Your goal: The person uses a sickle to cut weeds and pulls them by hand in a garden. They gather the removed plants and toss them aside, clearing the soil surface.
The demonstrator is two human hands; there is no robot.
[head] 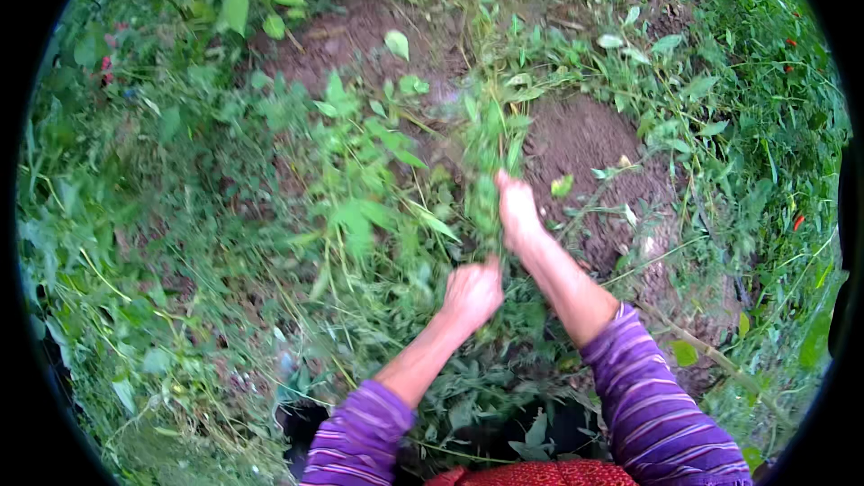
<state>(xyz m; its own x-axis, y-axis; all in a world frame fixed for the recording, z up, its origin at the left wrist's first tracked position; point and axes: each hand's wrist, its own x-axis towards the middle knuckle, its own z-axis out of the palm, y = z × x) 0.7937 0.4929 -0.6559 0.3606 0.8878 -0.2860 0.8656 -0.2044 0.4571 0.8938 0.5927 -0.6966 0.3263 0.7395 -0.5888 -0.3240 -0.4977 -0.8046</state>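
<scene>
Both my hands are closed around a bunch of leafy green plant stems (487, 128) that runs upright through the middle of the view, over the soil. My right hand (518, 206) grips the bunch higher up, beside bare brown soil. Nearer to me, my left hand (474, 291) is closed on its lower part, below and to the left of the right hand. The hands are apart, and both are somewhat blurred. The fingertips and the exact stems within the fists are hidden.
Dense low weeds (223, 216) cover the left side. Bare soil (587, 142) lies right of the bunch, with more soil (364, 34) behind. Green plants with small red fruits (798, 223) stand at the right edge. A thin stem (715, 354) crosses the lower right.
</scene>
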